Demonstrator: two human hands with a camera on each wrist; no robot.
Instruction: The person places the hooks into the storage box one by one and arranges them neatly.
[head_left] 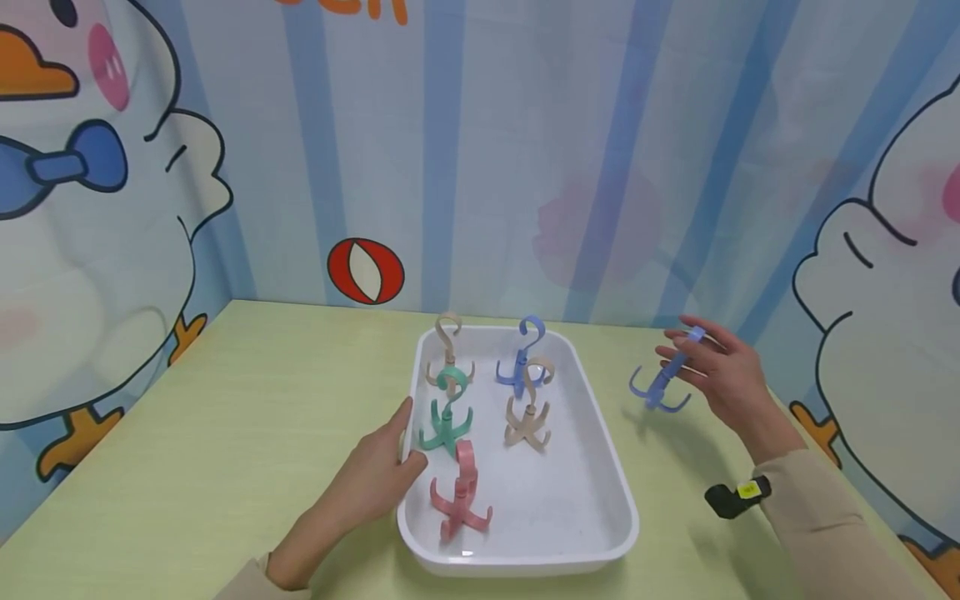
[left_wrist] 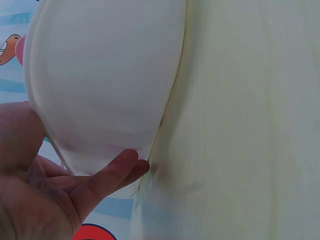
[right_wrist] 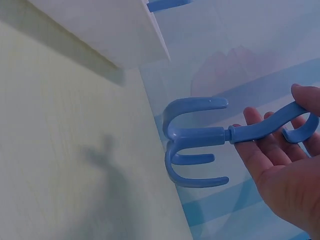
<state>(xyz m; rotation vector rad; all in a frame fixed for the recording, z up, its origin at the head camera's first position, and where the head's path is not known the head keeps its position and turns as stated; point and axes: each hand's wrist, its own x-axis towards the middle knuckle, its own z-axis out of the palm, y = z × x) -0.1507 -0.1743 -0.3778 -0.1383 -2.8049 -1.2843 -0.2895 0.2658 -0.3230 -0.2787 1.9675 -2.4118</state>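
Right hand (head_left: 723,367) pinches blue hook (head_left: 663,379) by its top, lifted over table (head_left: 225,433) right of tray (head_left: 600,417); left hand (head_left: 375,475) flat, fingers straight, steadying tray's left rim; likely mid-carry; next needs upright placement among hooks inside.

Illumination was bright, even and diffuse from above. A soft shadow lay on the table (head_left: 187,433) at right of centre. The head view bowed at its edges. The left wrist view was overexposed, washed-out and soft.
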